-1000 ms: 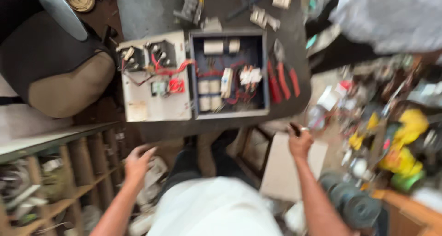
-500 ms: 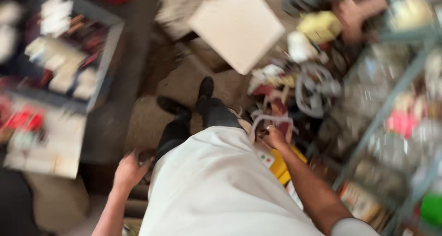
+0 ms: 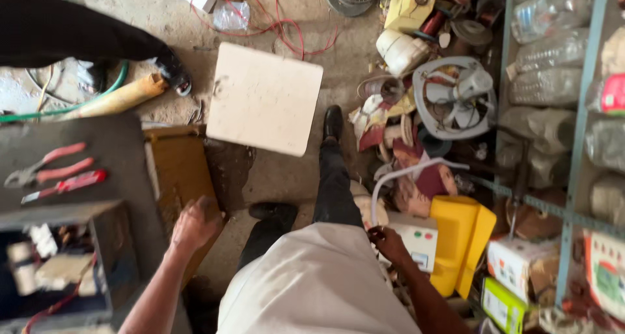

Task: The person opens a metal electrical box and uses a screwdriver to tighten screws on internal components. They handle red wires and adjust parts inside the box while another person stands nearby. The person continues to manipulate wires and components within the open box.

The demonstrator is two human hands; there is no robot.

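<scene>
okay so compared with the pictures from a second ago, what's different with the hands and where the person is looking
The view has swung from the open electrical box on the grey table down to the cluttered floor. The left hand came to rest by the table's edge. The right hand dropped beside the white and yellow boxes; whether it holds something small and dark is unclear. The red pliers stayed put.

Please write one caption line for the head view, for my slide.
Seen from above, left hand rests near a yellow board; right hand reaches toward a white box.

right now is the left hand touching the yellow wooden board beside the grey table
Touching: the head view shows the left hand resting with its fingers on the edge of the yellow wooden board; no gap shows.
</scene>
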